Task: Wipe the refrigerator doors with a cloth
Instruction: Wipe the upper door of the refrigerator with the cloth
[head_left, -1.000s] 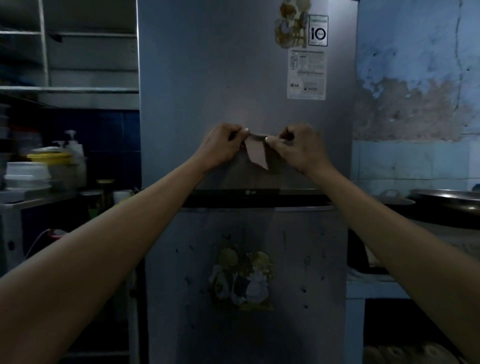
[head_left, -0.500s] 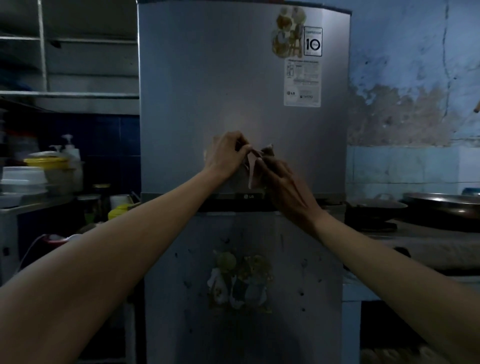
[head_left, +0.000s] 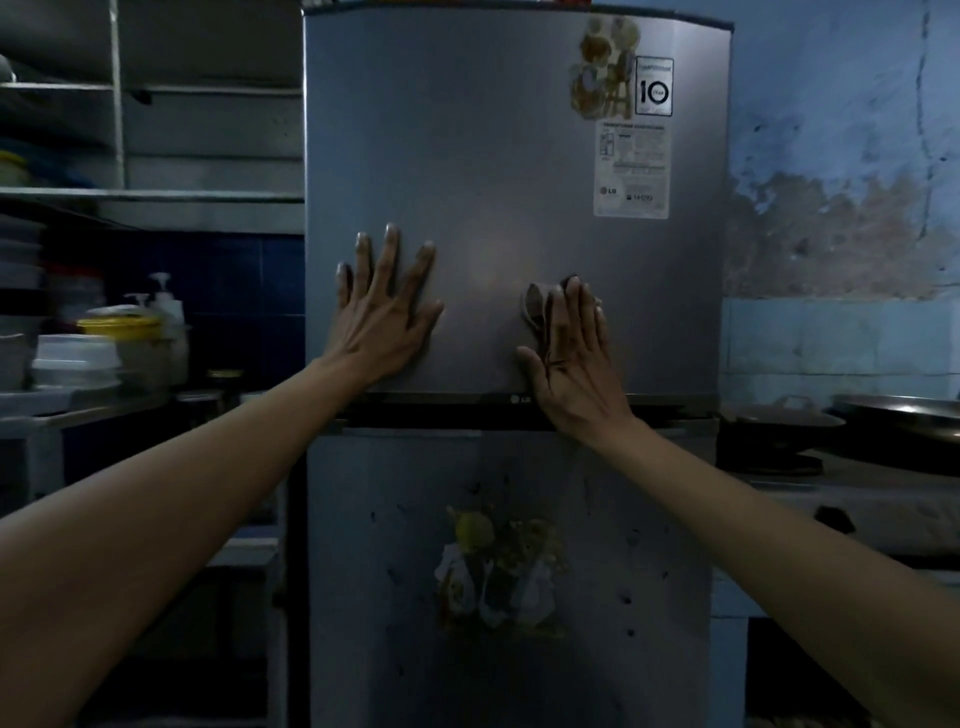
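While left hand (head_left: 382, 312) lies flat, fingers spread wide, on upper refrigerator door (head_left: 488, 171), my right hand (head_left: 574, 358) presses small cloth (head_left: 535, 309) against door, frame centre, fingers straight.

Head view faces the refrigerator (head_left: 514, 312) squarely, at arm's reach.

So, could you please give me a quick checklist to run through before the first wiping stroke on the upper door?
1. Cloth under the right hand: ok, pressed flat by straight fingers.
2. Cloth touching the upper door: ok.
3. Left hand bracing the door: ok, palm flat, fingers spread.
4. Upper door closed: ok, its edge looks flush.
5. Labels in the stroke's path: ok, well above the cloth.
6. Cloth damp: cannot tell.
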